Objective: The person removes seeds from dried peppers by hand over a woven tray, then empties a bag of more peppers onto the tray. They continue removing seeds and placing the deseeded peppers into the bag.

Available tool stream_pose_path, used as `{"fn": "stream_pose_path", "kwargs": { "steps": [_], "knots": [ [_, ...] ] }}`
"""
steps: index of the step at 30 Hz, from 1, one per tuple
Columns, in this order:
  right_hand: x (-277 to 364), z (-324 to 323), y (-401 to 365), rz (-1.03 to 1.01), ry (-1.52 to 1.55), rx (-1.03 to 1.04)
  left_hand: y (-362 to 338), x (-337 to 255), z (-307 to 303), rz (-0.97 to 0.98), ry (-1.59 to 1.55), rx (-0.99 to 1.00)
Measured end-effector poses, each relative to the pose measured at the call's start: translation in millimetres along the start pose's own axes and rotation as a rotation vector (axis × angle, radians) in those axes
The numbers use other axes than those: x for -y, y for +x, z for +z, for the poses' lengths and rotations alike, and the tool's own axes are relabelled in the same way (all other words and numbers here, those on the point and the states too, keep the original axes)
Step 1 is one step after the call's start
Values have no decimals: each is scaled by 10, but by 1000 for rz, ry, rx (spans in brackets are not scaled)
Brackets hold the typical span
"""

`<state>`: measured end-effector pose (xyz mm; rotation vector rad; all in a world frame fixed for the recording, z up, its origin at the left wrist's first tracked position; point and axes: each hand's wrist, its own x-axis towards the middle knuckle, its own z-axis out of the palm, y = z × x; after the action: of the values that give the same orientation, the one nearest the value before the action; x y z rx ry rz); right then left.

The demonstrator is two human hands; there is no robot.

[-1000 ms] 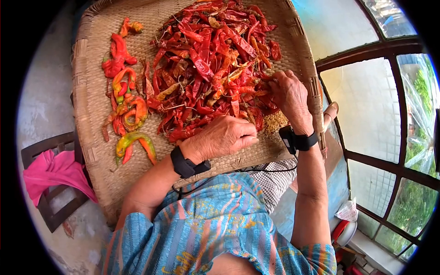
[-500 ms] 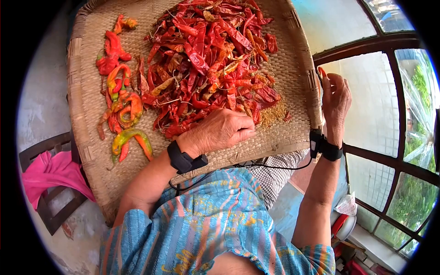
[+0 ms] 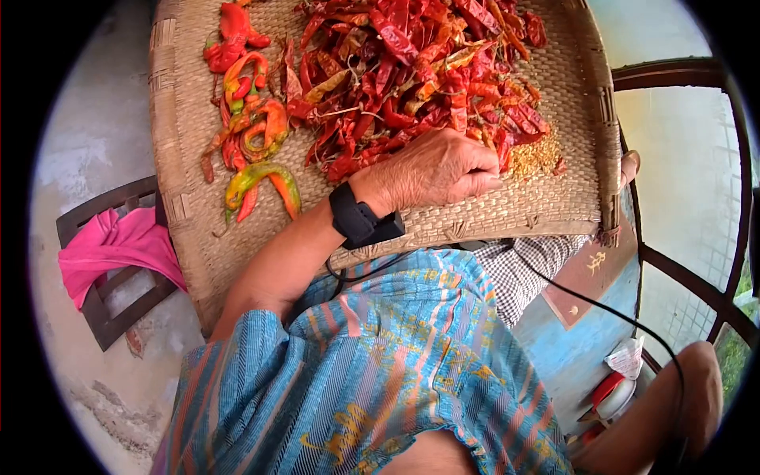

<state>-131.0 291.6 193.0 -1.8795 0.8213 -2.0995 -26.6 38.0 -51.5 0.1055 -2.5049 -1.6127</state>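
Note:
My left hand (image 3: 443, 168) rests on the near part of a woven bamboo tray (image 3: 178, 134), at the front edge of a heap of dried red chillies (image 3: 396, 103). Its fingers are curled under and pressed together, so what they hold, if anything, is hidden. Pale yellow seeds (image 3: 534, 157) lie scattered just to the right of it. Fresher red, orange and green chillies (image 3: 264, 131) form a separate row on the tray's left side. My right arm (image 3: 701, 388) is bent at the lower right, and its hand is out of view.
A dark wooden chair (image 3: 103, 317) with a pink cloth (image 3: 119, 245) over it stands on the left. A black cable (image 3: 590, 301) runs across to my right arm. Windows with a dark frame (image 3: 681, 279) line the right. Checked cloth (image 3: 526, 273) shows under the tray.
My right hand has left the tray's right edge and gone out of view as the arm bent. The left hand keeps its place by the chillies. The view has shifted.

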Motion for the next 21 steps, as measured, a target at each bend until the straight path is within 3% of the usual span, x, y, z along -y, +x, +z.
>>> {"fn": "stream_pose_path", "kwargs": {
  "steps": [4,8,10,12,15,21],
  "knots": [
    [-22,-2,-106,6,-11,-54,-3,-70,4,90,81,-36],
    [4,-8,-202,-14,1,-107,-21,-103,-8,258,353,-120],
    [25,-14,-214,-20,-3,-115,3,-146,-41,339,675,-273],
    [26,-11,-250,-26,-4,-131,-28,-173,-125,276,745,-266],
    [53,-20,-283,-47,5,-148,-51,-146,-300,160,775,-456],
    [103,-60,-335,-49,13,-165,-90,-171,-470,174,860,-522]
  ]
}}
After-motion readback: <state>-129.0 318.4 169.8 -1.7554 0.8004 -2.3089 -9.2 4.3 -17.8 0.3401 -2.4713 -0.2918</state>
